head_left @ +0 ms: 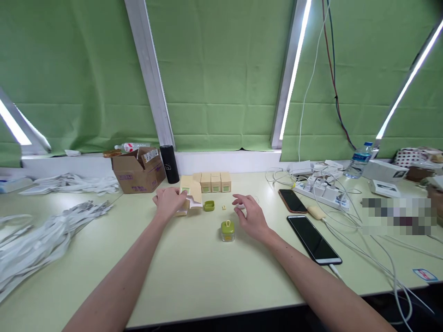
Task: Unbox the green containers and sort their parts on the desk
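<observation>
My left hand [169,201] grips an opened tan cardboard box [191,186], its flaps raised and white inside. The thumb presses on the box near a small green-edged label. My right hand [252,216] hovers over the table with bent fingers apart; a small whitish thing by its fingertips is too unclear to name. Just left of that hand stands a small clear jar [227,236] with a green lid and a pale loop on top. Between the hands lie a small green open tray [209,206] and a tiny yellowish piece [224,207].
Several small tan boxes [216,182] stand in a row behind. A black cylinder [169,164] and a brown carton [138,170] are at back left, white straps [51,244] further left. Phones [314,240], a power strip [321,193], cables and a water bottle [360,160] occupy the right.
</observation>
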{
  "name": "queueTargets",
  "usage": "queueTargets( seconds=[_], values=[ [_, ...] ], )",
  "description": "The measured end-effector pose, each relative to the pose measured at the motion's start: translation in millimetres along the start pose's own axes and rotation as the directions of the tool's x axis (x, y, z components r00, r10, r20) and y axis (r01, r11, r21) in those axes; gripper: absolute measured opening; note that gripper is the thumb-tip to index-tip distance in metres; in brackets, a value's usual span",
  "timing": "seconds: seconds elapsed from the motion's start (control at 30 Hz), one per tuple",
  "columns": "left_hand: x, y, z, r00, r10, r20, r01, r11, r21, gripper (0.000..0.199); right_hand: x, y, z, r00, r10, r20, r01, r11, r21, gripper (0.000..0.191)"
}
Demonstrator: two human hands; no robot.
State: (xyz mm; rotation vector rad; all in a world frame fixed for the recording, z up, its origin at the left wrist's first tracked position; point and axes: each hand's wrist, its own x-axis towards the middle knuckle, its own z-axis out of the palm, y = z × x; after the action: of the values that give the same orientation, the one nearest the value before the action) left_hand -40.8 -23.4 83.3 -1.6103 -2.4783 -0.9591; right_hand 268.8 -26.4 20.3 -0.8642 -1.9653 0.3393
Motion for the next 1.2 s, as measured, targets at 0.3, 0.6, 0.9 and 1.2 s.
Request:
queueTargets(
  seconds=[0.3,0.6,0.9,1.2],
  values=[
    [-9.9,-3.0,13.1,0.992,0.121,0.035,-0.125,0.969,0.215,0.032,-1.5,6.4,4.3,0.999,-0.023,0.032,0.025,0.998,-0.055,0.045],
    [-11.7,-2.6,1.1,0.984,0.107,0.139,-0.149,0.931,0.333,0.036,-2.2,8.7,6.1,0.998,-0.044,0.044,0.048,0.992,-0.113,0.042],
    [-12.8,-8.4,5.5,0.990,0.143,0.018,-0.139,0.919,0.369,0.050,-3.4,8.9,7.0,0.996,-0.076,0.053,0.083,0.986,-0.147,0.041],
    [-16.0,-18.4,19.6,0.907,0.302,0.294,-0.373,0.900,0.225,0.059,-3.6,11.0,8.5,0.992,-0.111,0.053,0.118,0.981,-0.154,0.041]
  ],
)
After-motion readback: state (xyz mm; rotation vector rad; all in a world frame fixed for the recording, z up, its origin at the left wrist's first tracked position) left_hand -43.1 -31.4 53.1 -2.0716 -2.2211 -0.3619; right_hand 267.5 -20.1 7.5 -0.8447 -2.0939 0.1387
